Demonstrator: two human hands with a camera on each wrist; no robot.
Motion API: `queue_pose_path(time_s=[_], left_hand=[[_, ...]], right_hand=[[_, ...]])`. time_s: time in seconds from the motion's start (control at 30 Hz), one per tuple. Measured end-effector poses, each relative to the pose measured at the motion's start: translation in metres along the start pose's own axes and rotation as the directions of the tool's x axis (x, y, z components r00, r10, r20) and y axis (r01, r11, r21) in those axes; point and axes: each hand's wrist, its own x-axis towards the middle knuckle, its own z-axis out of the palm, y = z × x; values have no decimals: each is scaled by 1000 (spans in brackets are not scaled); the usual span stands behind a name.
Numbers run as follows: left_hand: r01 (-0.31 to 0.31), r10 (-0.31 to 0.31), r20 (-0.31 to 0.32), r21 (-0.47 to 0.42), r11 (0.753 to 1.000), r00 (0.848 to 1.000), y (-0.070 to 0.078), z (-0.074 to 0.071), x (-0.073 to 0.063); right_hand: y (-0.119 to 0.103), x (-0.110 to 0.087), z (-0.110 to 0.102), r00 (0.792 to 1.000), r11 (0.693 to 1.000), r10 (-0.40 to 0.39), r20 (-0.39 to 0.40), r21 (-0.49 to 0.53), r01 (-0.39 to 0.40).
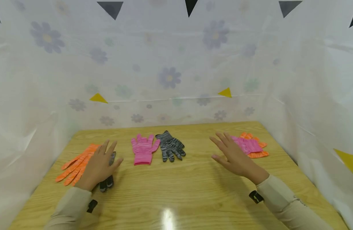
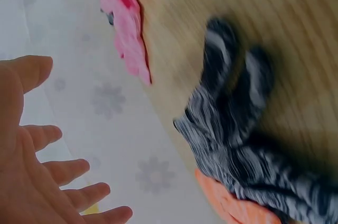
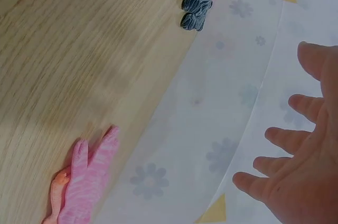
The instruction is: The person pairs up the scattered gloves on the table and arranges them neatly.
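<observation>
My left hand (image 1: 99, 167) is held above the table with fingers spread, gripping nothing. Beneath and beside it lie an orange glove (image 1: 80, 161) and a black-grey striped glove (image 1: 107, 182), partly hidden by the hand in the head view; the left wrist view shows the striped glove (image 2: 211, 152) lying over the orange one (image 2: 237, 203). My right hand (image 1: 235, 157) hovers with fingers extended, also holding nothing. Just beyond it a pink glove (image 1: 247, 145) lies across an orange glove (image 1: 259, 155). Mid-table, another pink glove (image 1: 143, 150) lies flat next to a grey striped glove (image 1: 171, 146).
The wood-grain table (image 1: 176, 185) runs back to a white flower-print curtain (image 1: 191, 70), which also closes off both sides. Yellow and dark triangles mark the curtain. A black band piece (image 1: 256, 196) hangs under the right sleeve, and a similar one under the left.
</observation>
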Motion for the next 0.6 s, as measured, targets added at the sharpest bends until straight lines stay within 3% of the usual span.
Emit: queue_pose_path(time_s=[0.2, 0.37, 0.6], left_hand=[[74, -73, 15, -60, 995, 997, -24, -2, -2], [140, -132, 71, -123, 983, 989, -35, -6, -6], [187, -170, 114, -167, 968, 979, -56, -5, -10]], right_hand=[[-9, 1, 0, 1000, 1000, -18, 4, 1, 18], [-14, 1, 0, 1000, 1000, -25, 6, 3, 25], [-21, 3, 4, 999, 999, -48, 10, 12, 48]])
